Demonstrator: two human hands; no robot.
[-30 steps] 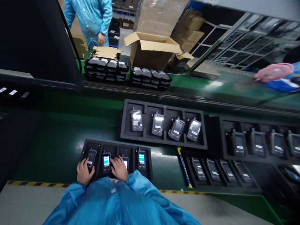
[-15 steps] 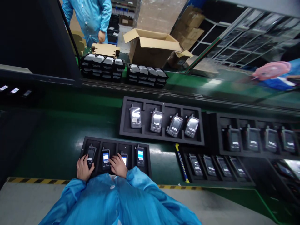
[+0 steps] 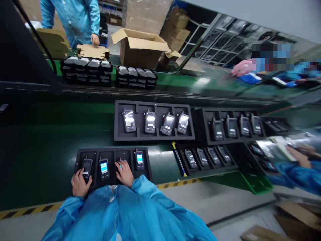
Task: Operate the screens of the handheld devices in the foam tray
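In front of me lies a black foam tray (image 3: 149,174) with handheld radios in its compartments, each with a screen and a stub antenna. My left hand (image 3: 80,183) straddles the lower end of the leftmost radio (image 3: 87,167), thumb on one side and fingers on the other; its screen is dark. Beside it, the second radio (image 3: 104,169) shows a lit blue-and-white screen. Over the third compartment my right hand (image 3: 125,173) lies with fingers stretched, mostly hiding the radio beneath. A fourth radio (image 3: 139,160) at the right has a lit screen.
Behind stands a larger foam tray (image 3: 152,136) of radios. More trays (image 3: 208,138) are to the right, past a yellow-and-blue stick (image 3: 179,160). Across the bench are stacked trays (image 3: 86,72), an open carton (image 3: 140,50) and a co-worker (image 3: 72,20). Another person's hand (image 3: 299,157) is at far right.
The view has swung to the right. My right hand has shifted away from the second radio and now covers the third one's screen. The second radio's screen display has changed. My left hand stays put.
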